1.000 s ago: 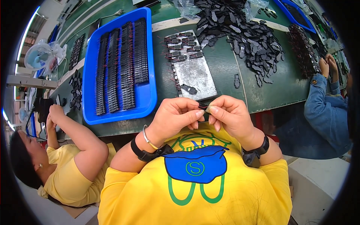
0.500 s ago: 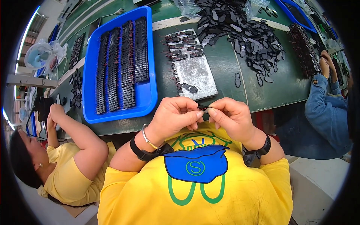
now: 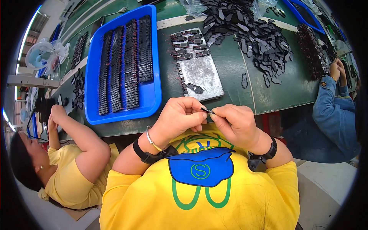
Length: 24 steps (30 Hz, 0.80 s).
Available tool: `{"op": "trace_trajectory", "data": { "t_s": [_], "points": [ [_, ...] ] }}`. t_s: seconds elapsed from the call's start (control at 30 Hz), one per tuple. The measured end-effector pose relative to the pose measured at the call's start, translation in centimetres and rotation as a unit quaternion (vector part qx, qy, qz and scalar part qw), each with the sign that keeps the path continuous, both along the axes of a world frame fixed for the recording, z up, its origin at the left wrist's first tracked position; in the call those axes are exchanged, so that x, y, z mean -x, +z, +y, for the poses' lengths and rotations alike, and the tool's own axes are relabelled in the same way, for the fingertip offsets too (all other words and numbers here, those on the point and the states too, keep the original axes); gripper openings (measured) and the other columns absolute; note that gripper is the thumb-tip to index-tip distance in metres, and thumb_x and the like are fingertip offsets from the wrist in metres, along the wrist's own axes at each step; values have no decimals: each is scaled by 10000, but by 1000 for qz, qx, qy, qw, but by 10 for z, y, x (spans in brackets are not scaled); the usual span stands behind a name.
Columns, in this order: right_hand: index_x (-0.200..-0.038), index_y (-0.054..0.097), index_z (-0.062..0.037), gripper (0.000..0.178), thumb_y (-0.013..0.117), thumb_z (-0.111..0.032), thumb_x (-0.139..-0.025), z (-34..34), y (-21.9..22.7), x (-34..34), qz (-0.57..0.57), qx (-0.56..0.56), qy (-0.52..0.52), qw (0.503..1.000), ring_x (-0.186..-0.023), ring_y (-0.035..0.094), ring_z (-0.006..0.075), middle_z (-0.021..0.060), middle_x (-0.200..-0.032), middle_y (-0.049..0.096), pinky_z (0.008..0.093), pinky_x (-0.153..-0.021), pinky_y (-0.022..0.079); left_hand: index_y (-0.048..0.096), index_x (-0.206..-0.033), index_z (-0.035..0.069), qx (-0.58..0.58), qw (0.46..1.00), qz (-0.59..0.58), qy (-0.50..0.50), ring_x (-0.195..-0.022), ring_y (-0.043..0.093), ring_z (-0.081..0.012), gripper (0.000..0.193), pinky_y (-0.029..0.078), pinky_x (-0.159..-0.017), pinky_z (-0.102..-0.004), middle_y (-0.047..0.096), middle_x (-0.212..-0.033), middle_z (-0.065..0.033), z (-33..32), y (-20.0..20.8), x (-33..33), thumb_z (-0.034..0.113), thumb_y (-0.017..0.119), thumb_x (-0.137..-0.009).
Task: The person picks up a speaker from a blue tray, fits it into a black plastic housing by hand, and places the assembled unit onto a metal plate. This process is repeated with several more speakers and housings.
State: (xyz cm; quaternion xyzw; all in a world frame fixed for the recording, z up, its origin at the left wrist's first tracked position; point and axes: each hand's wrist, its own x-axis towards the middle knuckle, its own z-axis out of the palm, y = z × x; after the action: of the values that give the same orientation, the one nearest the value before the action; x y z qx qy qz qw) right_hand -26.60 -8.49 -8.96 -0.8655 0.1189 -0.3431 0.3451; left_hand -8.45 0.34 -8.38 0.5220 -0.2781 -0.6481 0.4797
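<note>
Between my two hands, in front of my chest, is a small black part (image 3: 207, 110), mostly covered by fingertips. My left hand (image 3: 183, 115) pinches its left end with thumb and forefinger. From the other side, the thumb and forefinger of my right hand (image 3: 234, 122) close on its right end. Just beyond stands a pale metal block (image 3: 199, 74). On its far end lie several small black modules (image 3: 184, 51) with thin red wires; a single black piece (image 3: 194, 88) lies at its near end.
Left of the block, a blue tray (image 3: 147, 109) holds rows of black modules with red wires. A pile of flat black pieces (image 3: 264, 48) covers the table's far right. One co-worker's arm (image 3: 82, 138) is at left; a denim sleeve (image 3: 333, 111) is at right.
My right fingers have drawn slightly right and down along the black part, and more of it shows between the hands. At right, the co-worker's hands have shifted a little.
</note>
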Motion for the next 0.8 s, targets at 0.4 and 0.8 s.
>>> {"op": "trace_trajectory", "data": {
  "t_s": [0.4, 0.8],
  "points": [
    [-913, 613, 4, 131, 589, -125, -921, -6, 0, 4, -11, -702, 79, 708, -505, 533, 74, 59, -703, 619, 175, -470, 422, 612, -893, -21, 2, 998, 58, -13, -573, 642, -139, 50, 519, -531, -219, 677, -750, -136, 0, 3, -2, 8, 621, -853],
    [-913, 595, 8, 102, 580, -92, -919, 0, -2, 4, -3, -644, 48, 764, -505, 554, 91, 76, -707, 632, 189, -458, 433, 608, -879, -14, 13, 997, 80, -7, -584, 645, -141, 40, 522, -537, -221, 677, -755, -133, 1, -2, -2, 22, 618, -865]
  ]
}}
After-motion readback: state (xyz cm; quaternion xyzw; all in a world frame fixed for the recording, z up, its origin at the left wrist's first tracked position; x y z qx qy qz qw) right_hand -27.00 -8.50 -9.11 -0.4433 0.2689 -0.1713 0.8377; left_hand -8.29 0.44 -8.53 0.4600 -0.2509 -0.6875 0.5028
